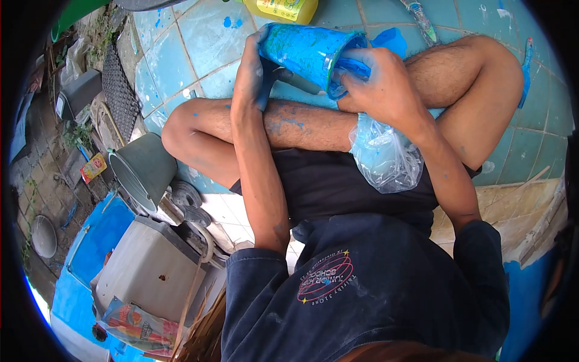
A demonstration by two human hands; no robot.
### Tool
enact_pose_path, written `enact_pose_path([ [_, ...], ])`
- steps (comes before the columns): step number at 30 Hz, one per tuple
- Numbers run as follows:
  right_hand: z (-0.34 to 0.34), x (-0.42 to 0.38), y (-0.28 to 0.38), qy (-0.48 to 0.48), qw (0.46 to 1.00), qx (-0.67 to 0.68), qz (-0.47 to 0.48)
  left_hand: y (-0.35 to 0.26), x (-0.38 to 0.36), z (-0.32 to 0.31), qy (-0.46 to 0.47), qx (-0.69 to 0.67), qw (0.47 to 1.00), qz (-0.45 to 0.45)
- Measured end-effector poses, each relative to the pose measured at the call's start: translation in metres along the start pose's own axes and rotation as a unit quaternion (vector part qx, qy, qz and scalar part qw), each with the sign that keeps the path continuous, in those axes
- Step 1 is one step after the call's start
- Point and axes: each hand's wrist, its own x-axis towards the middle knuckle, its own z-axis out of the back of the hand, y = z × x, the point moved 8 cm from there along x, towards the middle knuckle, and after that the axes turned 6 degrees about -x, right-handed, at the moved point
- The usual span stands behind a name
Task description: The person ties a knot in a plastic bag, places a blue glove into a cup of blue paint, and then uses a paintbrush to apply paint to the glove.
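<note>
A cylindrical container (pixel 307 51), smeared all over with blue paint, lies tilted on its side above my shins, its open mouth facing right. My left hand (pixel 256 72) is closed around its base end, with blue stains on the fingers. My right hand (pixel 380 81) is at the mouth, thumb and fingers curled inside the rim. Something blue shows by those fingers; what they grip is partly hidden. Below my right wrist, a clear plastic bag (pixel 389 160) with a bluish tint rests on my lap.
Blue tiles (pixel 211 36) spotted with paint lie under my crossed legs. A yellow bottle (pixel 282 8) and a paint-stained brush (pixel 422 24) are at the top. Blue paint (pixel 391 41) covers a patch beyond my right hand. A grey bucket (pixel 142 172) stands left.
</note>
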Motion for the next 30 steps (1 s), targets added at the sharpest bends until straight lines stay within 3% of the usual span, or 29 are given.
enact_pose_path([
  [8,0.005,-0.002,0.003,-0.058,0.998,0.005,0.035,-0.001,0.001,-0.001,0.004,0.002,1.000,-0.004],
  [10,0.006,-0.002,0.000,-0.096,0.993,-0.045,0.051,0.003,0.003,-0.002,0.009,0.004,1.000,0.003],
  [14,0.003,-0.003,0.016,-0.014,1.000,-0.012,0.021,-0.001,-0.002,0.006,-0.023,0.032,0.999,-0.024],
  [18,0.001,0.004,-0.009,-0.048,0.998,-0.014,0.045,0.013,0.016,0.014,0.004,0.036,0.999,0.005],
  [22,-0.001,0.008,-0.016,-0.004,0.999,-0.026,0.033,0.015,0.021,0.018,-0.020,0.079,0.997,0.019],
  [26,-0.003,0.010,-0.056,0.089,0.992,0.056,-0.065,0.022,0.032,0.023,-0.042,0.065,0.997,0.025],
  [27,-0.003,0.011,-0.057,0.103,0.991,0.062,-0.051,0.024,0.035,0.027,-0.052,0.044,0.997,0.029],
  [30,0.003,0.015,-0.066,0.059,0.996,0.013,-0.070,0.010,0.023,0.032,-0.064,0.067,0.996,0.009],
])
